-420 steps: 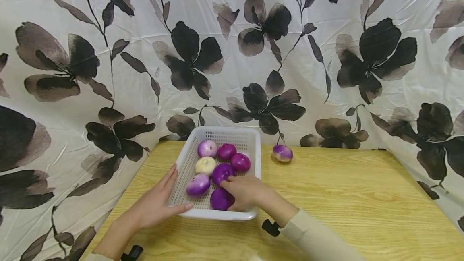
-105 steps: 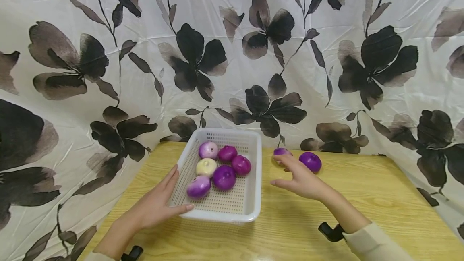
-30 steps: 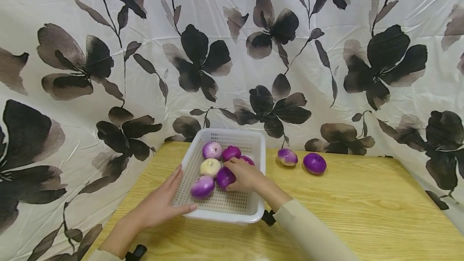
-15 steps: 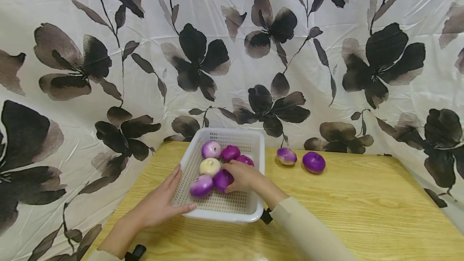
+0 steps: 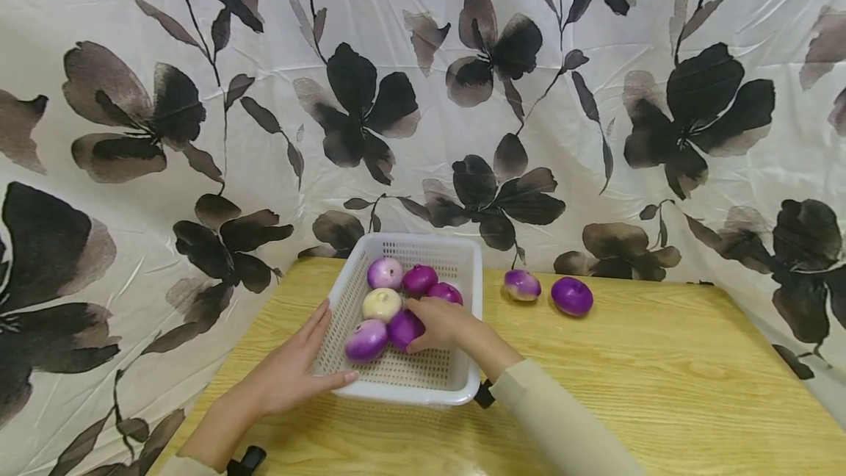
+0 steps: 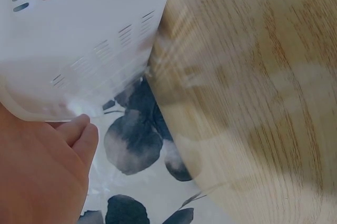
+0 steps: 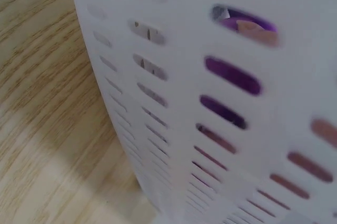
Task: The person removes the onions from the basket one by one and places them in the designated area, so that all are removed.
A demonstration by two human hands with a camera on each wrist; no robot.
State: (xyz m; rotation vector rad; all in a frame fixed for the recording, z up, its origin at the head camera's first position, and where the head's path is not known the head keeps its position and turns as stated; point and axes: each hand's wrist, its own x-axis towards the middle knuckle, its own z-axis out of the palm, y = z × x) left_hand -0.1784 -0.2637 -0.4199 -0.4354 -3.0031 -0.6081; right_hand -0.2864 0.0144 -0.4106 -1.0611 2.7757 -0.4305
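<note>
Deep-purple onion (image 5: 402, 331) sits in a white basket (image 5: 423, 394), gripped by the right hand (image 5: 441, 323); the left hand (image 5: 291, 377), fingers straight, rests against the basket's rim. Likely firm and slippery, it seems best held around its widest part.

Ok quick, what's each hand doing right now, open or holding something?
Left hand: open, resting against the white basket.
Right hand: closed on a purple onion inside the basket.
</note>
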